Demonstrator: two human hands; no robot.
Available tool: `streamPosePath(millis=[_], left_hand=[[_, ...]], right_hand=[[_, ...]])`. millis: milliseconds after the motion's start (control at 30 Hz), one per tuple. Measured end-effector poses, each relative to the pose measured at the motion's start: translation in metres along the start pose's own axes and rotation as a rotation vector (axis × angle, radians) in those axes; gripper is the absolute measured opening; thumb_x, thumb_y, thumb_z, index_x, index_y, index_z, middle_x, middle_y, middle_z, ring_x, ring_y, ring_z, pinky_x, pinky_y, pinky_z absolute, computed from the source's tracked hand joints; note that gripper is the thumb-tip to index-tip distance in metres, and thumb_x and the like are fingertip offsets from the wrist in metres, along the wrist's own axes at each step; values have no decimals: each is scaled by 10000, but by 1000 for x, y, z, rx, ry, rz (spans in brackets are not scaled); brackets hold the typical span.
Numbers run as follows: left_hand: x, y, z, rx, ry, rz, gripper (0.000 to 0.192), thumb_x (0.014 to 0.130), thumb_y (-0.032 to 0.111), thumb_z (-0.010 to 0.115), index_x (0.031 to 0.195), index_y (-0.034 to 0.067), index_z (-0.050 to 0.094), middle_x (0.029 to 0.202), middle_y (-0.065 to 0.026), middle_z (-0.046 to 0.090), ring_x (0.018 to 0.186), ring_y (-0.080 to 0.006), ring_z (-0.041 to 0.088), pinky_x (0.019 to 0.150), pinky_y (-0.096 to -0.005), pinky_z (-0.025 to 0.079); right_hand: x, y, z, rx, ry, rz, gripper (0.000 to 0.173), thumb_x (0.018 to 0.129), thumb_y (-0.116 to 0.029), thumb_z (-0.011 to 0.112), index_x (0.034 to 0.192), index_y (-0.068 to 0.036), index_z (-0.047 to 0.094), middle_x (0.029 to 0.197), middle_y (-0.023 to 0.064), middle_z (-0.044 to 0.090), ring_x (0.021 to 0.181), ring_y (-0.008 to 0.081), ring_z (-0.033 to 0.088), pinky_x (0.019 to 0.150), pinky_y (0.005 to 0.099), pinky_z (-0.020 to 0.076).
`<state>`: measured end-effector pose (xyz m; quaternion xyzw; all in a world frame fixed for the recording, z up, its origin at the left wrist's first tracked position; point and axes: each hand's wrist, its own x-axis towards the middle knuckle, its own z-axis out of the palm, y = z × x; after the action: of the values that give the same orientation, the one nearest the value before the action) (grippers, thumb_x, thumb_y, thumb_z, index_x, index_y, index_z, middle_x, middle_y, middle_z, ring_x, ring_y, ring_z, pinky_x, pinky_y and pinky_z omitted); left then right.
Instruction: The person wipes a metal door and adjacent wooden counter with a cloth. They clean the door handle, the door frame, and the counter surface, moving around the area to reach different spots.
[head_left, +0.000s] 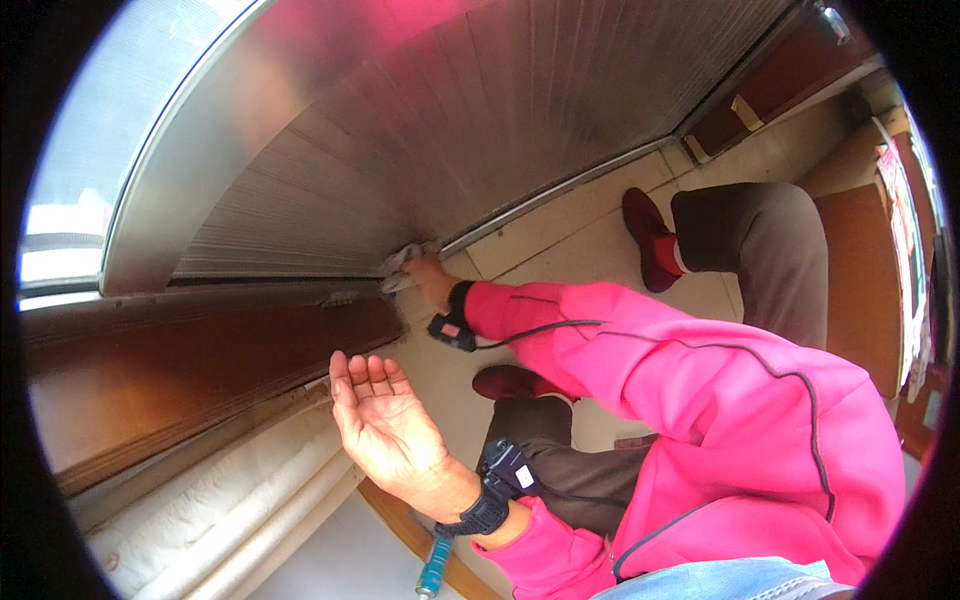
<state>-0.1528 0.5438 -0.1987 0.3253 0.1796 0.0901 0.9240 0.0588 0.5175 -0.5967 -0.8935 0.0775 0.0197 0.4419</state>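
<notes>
My right hand (430, 277) presses a crumpled whitish cloth (396, 264) into the low corner where a ribbed metallic panel (420, 142) meets a dark wooden board. Part of the cloth is hidden under the fingers. My left hand (386, 427) is held palm up with nothing in it, its fingers slightly curled, in front of the brown wooden board (217, 337). Both wrists carry strapped-on black devices with cables.
Pale rolled material (240, 487) lies along the lower left below the board. A teal can or tube (433, 570) is near the bottom. My legs are bent over the tiled floor (555, 225). Papers (904, 247) and a brown wooden panel (859, 285) stand at the right.
</notes>
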Motion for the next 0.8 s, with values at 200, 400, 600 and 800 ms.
streamPosePath(millis=[200, 400, 600, 800], left_hand=[[3, -1, 5, 15, 5, -32, 358, 1019, 148, 612, 1338, -12, 590, 1096, -114, 665, 1012, -231, 619, 982, -406, 506], [14, -5, 18, 12, -10, -39, 359, 997, 142, 626, 1313, -24, 597, 1078, -110, 643, 997, -229, 599, 964, -388, 498], [23, -5, 38, -39, 29, -75, 328, 983, 109, 617, 1284, -20, 625, 1056, -112, 666, 984, -234, 614, 952, -403, 506], [32, -4, 32, -42, 6, -71, 322, 976, 100, 599, 1271, -23, 640, 1042, -114, 673, 962, -251, 629, 915, -417, 524]], right_hand=[[-42, -25, -101, 205, -12, -222, 374, 802, -206, 759, 1106, -10, 664, 1023, 210, 690, 1001, 390, 655, 844, 472, 514], [-70, 31, -235, 89, 162, -233, 581, 642, -262, 888, 1107, 0, 659, 1154, 243, 642, 1048, 416, 621, 873, 485, 512], [-79, 96, -356, -24, 429, -202, 586, 662, -251, 849, 1145, 4, 638, 1151, 229, 645, 1050, 410, 632, 888, 498, 513], [-72, 29, -308, -24, 195, -196, 565, 669, -264, 820, 1115, 14, 611, 1140, 234, 625, 1060, 427, 603, 918, 518, 485]])
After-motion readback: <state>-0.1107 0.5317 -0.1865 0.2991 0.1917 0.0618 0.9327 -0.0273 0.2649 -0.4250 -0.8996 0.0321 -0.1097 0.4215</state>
